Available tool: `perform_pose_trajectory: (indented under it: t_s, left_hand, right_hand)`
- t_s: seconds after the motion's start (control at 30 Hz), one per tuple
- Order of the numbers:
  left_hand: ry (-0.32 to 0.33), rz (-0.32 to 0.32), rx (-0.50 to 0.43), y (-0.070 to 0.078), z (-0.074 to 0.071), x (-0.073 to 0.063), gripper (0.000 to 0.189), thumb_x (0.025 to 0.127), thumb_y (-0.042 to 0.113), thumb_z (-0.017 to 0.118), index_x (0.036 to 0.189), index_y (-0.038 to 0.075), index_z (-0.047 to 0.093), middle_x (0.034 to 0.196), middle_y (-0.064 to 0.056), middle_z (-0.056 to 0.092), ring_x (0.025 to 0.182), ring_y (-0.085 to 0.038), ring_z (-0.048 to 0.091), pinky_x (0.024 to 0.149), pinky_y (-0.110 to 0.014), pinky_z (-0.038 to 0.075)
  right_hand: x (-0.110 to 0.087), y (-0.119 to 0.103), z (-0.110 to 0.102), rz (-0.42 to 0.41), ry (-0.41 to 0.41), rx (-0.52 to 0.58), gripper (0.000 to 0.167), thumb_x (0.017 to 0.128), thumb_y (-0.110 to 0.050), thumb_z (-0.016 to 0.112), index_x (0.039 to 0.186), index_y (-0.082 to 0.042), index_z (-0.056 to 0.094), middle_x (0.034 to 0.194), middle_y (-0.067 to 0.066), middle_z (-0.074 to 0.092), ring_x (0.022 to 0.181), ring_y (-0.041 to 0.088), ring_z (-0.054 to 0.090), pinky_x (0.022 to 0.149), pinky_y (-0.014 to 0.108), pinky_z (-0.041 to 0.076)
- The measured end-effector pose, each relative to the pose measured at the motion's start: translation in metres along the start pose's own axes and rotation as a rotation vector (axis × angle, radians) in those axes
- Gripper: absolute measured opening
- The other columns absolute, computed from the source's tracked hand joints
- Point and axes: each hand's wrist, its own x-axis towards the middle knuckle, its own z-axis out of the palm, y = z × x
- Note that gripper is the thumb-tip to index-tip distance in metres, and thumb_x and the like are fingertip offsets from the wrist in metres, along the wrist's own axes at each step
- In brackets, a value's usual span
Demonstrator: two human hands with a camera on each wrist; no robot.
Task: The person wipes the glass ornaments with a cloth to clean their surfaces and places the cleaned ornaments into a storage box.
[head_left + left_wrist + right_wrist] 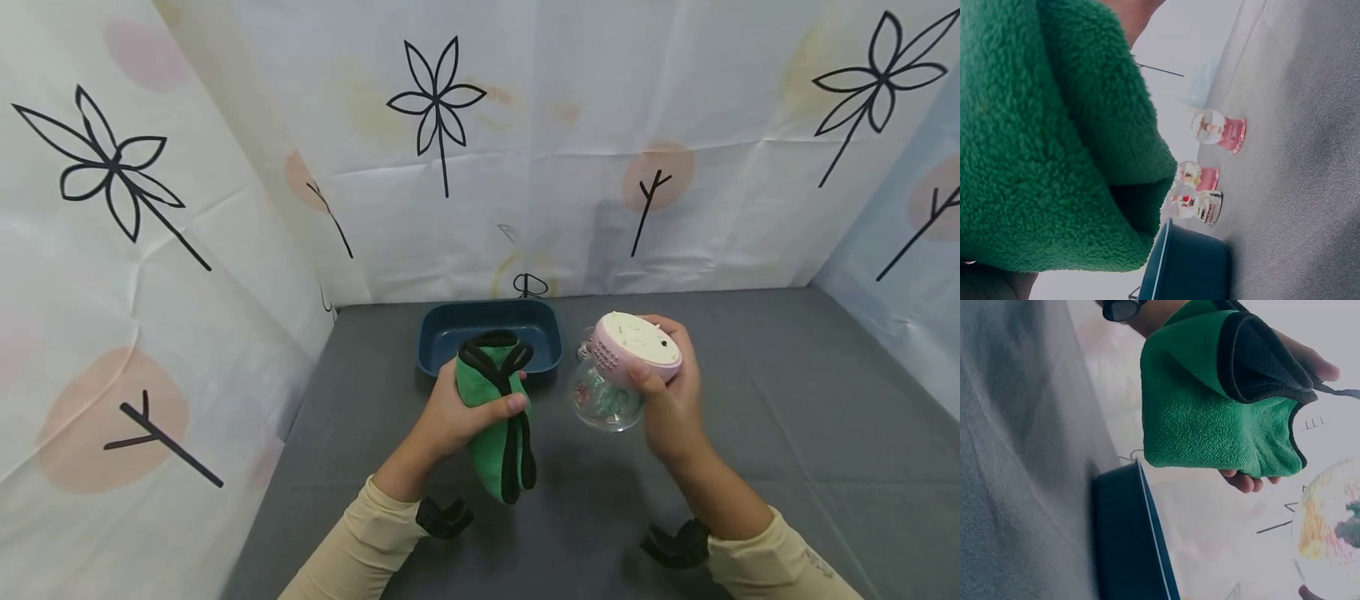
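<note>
A folded green cloth (487, 454) with black edging is gripped in my left hand (453, 421), thumb across its front. To the right, my right hand (671, 412) holds a snow globe (609, 404) by its pink base, tipped over so the pale underside faces up and the clear ball hangs downward. Part of that ball (1329, 531) shows at the right edge of the right wrist view, with coloured bits inside. The cloth (1054, 156) fills much of the left wrist view. A gap separates the cloth from the globe.
A dark blue basin (429, 346) stands behind the left hand, by the back curtain. Beyond it in the left wrist view are snow globes: two with pink bases (1233, 134) and one with a white base (1210, 207). Patterned curtains (525, 167) enclose the grey table (750, 400).
</note>
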Motion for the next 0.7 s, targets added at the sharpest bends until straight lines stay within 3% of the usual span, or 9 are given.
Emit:
perform_pose_trajectory:
  t_s: [0.2,0.33,0.47,0.57,0.7]
  left_hand:
    - [-0.006,0.009,0.002,-0.0006,-0.0006,0.0007,0.053,0.092,0.034,0.085,0.13,0.003,0.065,0.106,-0.027,0.074,0.096,-0.017,0.076,0.083,-0.037,0.066]
    - [0.006,-0.013,0.003,-0.0007,-0.0004,0.0012,0.057,0.09,0.036,0.086,0.132,0.004,0.064,0.11,-0.02,0.076,0.098,-0.018,0.077,0.084,-0.037,0.066]
    - [0.005,-0.013,0.005,-0.001,0.0,0.0018,0.058,0.09,0.036,0.086,0.132,0.004,0.064,0.11,-0.02,0.076,0.099,-0.018,0.077,0.084,-0.037,0.066]
    - [-0.005,-0.001,-0.001,-0.0008,0.0004,0.002,0.054,0.091,0.034,0.085,0.13,0.003,0.064,0.108,-0.023,0.074,0.095,-0.016,0.076,0.083,-0.037,0.066]
    - [-0.008,0.006,-0.01,-0.0008,0.0008,0.0017,0.051,0.093,0.031,0.084,0.129,0.0,0.064,0.107,-0.023,0.074,0.092,-0.015,0.075,0.082,-0.037,0.066]
  right_hand:
    - [-0.0002,0.0008,-0.0003,0.093,-0.014,0.024,0.031,0.098,-0.015,0.06,0.128,-0.012,0.054,0.113,0.002,0.066,0.098,0.012,0.068,0.08,0.022,0.059]
    - [-0.0002,-0.0006,-0.0008,0.218,-0.004,0.012,0.025,0.103,-0.023,0.053,0.126,-0.016,0.056,0.11,-0.001,0.068,0.093,0.012,0.072,0.076,0.025,0.061]
    - [0.0009,-0.0028,-0.0006,0.383,-0.034,0.024,0.023,0.106,-0.024,0.05,0.129,-0.019,0.048,0.112,-0.001,0.067,0.089,0.013,0.076,0.075,0.029,0.064]
    - [0.0021,-0.0028,-0.0006,0.489,-0.075,0.011,0.032,0.104,-0.017,0.055,0.132,-0.02,0.039,0.125,0.0,0.056,0.095,0.014,0.074,0.078,0.03,0.064]
    - [0.0024,-0.003,-0.0023,0.559,-0.131,-0.042,0.05,0.096,-0.007,0.056,0.137,-0.019,0.029,0.138,0.008,0.036,0.106,0.015,0.066,0.082,0.031,0.062]
